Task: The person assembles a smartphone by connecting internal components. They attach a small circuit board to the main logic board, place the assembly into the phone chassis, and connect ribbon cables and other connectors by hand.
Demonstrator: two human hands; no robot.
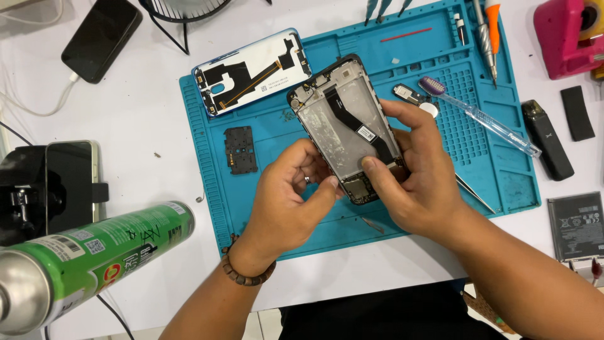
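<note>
Nearest the camera, a green spray can (94,252) with a bare metal end lies on its side at the lower left, glossy and cylindrical. Just beyond it the left hand (286,201), a beaded bracelet (242,272) on its wrist, curls its fingers and pinches the lower edge of an opened phone (346,126). The right hand (415,179) wraps the phone's right side from beneath, thumb pressed on the lower end near the small dark circuit board, fingers closed around the frame. The phone is held tilted above the mat, between both hands, its back off, showing a dull silvery metal plate crossed by a flat black ribbon cable.

Below the hands lies a blue rubbery work mat (201,157) moulded with small trays and a grid of pegs, on a white table (138,113). On the mat, left of the hands, sits a black rectangular cover plate (241,150); farther up lies the phone's removed back shell (251,70), white inside. To the right lie a clear-handled toothbrush (478,116) and slim metal tweezers (475,194). Off the mat at right rest a flat grey battery (576,226) and a black oblong device (547,138). At far left, a dark phone (102,39) on a white cable.
</note>
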